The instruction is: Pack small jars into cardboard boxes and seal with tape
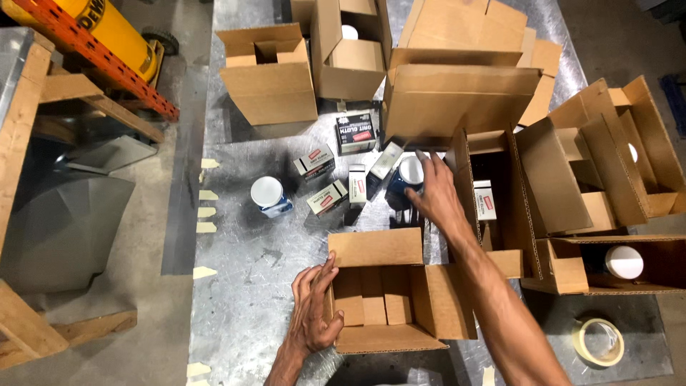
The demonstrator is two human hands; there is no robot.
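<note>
Cardboard boxes (457,100) crowding white-lidded can (410,171) under right hand (433,191), fingers curled; left hand (314,309) spread on open box (389,289).

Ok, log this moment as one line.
left hand: steadies open cardboard box by its left wall | right hand: fingers on white-lidded can | surface: metal table, small cartons nearby
</note>
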